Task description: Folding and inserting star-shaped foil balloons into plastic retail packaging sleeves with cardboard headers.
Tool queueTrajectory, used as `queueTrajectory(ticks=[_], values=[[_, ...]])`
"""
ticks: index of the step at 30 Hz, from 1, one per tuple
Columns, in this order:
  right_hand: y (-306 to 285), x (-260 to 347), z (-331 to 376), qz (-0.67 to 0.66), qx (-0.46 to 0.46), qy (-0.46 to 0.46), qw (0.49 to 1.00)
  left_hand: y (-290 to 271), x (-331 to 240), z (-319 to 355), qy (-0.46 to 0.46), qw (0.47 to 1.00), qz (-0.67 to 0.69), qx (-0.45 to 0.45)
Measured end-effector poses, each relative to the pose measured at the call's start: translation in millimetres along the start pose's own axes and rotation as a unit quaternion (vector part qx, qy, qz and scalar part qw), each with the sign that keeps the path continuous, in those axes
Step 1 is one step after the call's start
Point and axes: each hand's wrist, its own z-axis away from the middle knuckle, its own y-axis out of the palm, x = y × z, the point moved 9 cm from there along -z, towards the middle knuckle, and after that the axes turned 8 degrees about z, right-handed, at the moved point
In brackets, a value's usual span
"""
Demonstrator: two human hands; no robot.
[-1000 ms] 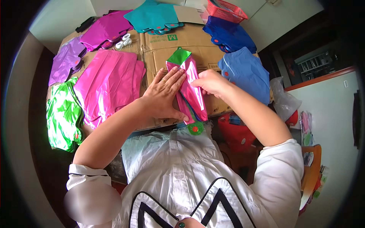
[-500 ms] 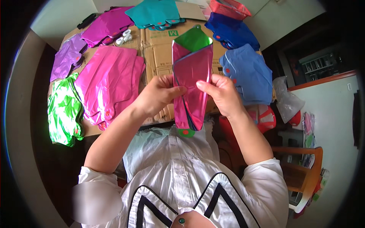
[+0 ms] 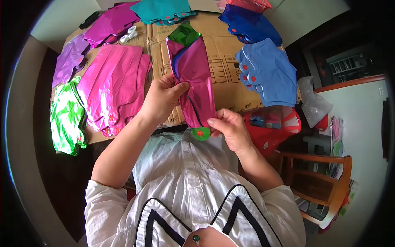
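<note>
A long bundle of folded shiny foil sheets (image 3: 196,78) is held up in front of me over the near edge of the cardboard. Its outside is pink, green foil shows at the top, and a dark blue edge runs down its side. From the bottom end sticks a round green tab with a red dot (image 3: 200,133). My left hand (image 3: 166,94) pinches the bundle's left side at mid-height, thumb on the front. Lower down, my right hand (image 3: 228,127) pinches the bottom right corner beside the tab. Fingertips of both hands are partly hidden behind the foil.
Flat foil stacks lie around the cardboard (image 3: 222,90): pink (image 3: 111,78), green (image 3: 66,119), lilac (image 3: 70,59), magenta (image 3: 113,24), teal (image 3: 160,10), dark blue (image 3: 249,24) and light blue (image 3: 271,74). A red container (image 3: 271,129) and wooden chair (image 3: 317,181) stand to the right.
My right hand has slid down from the bundle's middle to its bottom corner. The bundle's top has tilted left, and its left side remains in my left hand.
</note>
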Motion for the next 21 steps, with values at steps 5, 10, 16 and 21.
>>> queueTrajectory(ticks=[5, 10, 16, 21], values=[[7, -2, -2, 0.067, 0.005, 0.030, 0.997, 13, 0, 6, -0.001, 1.000, -0.011, 0.017], [6, 28, 0, 0.261, -0.050, -0.085, 0.960, 13, -4, 15, -0.033, 0.999, 0.009, -0.011], [13, 50, -8, 0.029, 0.147, -0.042, 0.988, 21, 2, 27, -0.107, 0.994, 0.015, 0.021], [7, 75, -30, 0.111, 0.078, -0.107, 0.985, 23, 6, 32, -0.127, 0.989, -0.055, 0.061]])
